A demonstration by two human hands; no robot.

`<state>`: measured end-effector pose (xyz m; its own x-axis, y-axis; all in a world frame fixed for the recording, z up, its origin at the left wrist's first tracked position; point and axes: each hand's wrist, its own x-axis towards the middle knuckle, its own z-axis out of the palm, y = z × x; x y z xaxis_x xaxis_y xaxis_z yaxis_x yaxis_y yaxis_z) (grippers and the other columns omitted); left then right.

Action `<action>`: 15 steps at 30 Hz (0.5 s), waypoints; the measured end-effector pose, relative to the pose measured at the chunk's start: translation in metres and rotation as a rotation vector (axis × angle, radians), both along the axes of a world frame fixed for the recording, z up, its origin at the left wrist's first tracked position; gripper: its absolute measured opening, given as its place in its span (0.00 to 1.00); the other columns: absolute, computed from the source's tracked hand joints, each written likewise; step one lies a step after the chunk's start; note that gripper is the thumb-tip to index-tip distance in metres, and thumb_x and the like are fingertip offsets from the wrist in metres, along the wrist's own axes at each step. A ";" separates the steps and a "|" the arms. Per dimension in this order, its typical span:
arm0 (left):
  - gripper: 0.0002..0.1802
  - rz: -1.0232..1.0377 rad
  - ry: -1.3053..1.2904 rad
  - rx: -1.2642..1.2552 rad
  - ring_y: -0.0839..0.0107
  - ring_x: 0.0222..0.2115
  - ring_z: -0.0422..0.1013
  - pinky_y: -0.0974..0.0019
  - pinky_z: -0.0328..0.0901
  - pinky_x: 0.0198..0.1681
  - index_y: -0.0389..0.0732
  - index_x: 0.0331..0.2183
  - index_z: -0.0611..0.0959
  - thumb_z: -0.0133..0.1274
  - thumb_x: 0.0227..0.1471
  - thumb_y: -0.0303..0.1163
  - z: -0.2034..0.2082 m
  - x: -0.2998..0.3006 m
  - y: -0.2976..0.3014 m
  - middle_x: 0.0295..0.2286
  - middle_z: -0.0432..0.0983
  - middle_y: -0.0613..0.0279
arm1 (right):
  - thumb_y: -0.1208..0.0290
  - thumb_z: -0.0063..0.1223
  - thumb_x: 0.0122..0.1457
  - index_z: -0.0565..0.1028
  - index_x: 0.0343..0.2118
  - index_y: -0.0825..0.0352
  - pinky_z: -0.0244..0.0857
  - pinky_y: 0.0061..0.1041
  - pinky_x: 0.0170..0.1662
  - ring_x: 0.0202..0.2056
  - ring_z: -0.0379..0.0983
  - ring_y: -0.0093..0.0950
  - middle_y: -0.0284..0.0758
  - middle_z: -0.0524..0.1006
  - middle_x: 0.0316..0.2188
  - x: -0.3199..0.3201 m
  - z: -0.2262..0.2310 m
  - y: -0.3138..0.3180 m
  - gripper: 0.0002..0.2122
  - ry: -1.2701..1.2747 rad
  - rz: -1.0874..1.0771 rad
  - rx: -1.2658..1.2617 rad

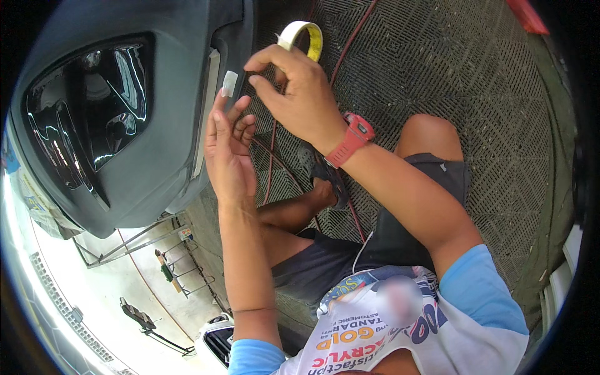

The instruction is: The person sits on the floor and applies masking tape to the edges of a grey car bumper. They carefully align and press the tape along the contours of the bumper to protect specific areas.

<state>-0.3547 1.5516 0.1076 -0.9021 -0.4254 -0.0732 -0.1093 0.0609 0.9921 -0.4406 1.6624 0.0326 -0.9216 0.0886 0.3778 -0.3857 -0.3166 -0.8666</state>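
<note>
A short piece of white masking tape (230, 84) sits at the index fingertip of my left hand (230, 153). The thumb lies by that finger, and the other fingers are loosely curled. To its right, my right hand (300, 90) has its thumb and index finger curved and apart, near the tape piece. A roll of masking tape (315, 42), white outside and yellow inside, is held at the far side of my right hand; the fingers on it are mostly hidden. Left of my hands stands a dark grey car body part (178, 81) with a pale strip (213, 75) along its edge.
A glossy black lamp (94, 106) is set in the grey part. Red hoses (353, 44) cross the dark ribbed floor mat (425, 69) near my legs. A metal stand (125, 244) is under the part, and a white vehicle (215, 337) shows at the lower edge.
</note>
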 end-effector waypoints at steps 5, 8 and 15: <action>0.19 0.112 -0.024 -0.042 0.77 0.38 0.77 0.75 0.70 0.43 0.39 0.52 0.80 0.57 0.65 0.40 0.002 -0.012 -0.010 0.42 0.83 0.59 | 0.75 0.60 0.56 0.79 0.36 0.65 0.67 0.29 0.30 0.25 0.74 0.29 0.33 0.80 0.27 -0.012 0.001 -0.020 0.06 -0.036 0.093 -0.051; 0.16 0.197 0.001 -0.069 0.78 0.36 0.78 0.75 0.70 0.42 0.39 0.46 0.83 0.62 0.61 0.38 0.001 -0.021 -0.009 0.39 0.84 0.60 | 0.74 0.61 0.57 0.79 0.37 0.65 0.64 0.26 0.27 0.21 0.71 0.23 0.32 0.81 0.26 -0.014 -0.005 -0.022 0.06 -0.096 0.144 -0.108; 0.13 0.244 0.083 -0.090 0.77 0.36 0.78 0.76 0.69 0.40 0.39 0.43 0.84 0.63 0.61 0.36 -0.019 -0.037 -0.013 0.39 0.84 0.60 | 0.69 0.64 0.58 0.81 0.38 0.68 0.65 0.23 0.28 0.23 0.72 0.18 0.31 0.82 0.27 -0.020 -0.014 -0.023 0.09 -0.185 0.216 -0.112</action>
<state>-0.3918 1.5385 0.0890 -0.7735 -0.6322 0.0445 -0.0504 0.1313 0.9901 -0.4608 1.6398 0.0182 -0.9760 -0.0850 0.2003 -0.1377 -0.4716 -0.8710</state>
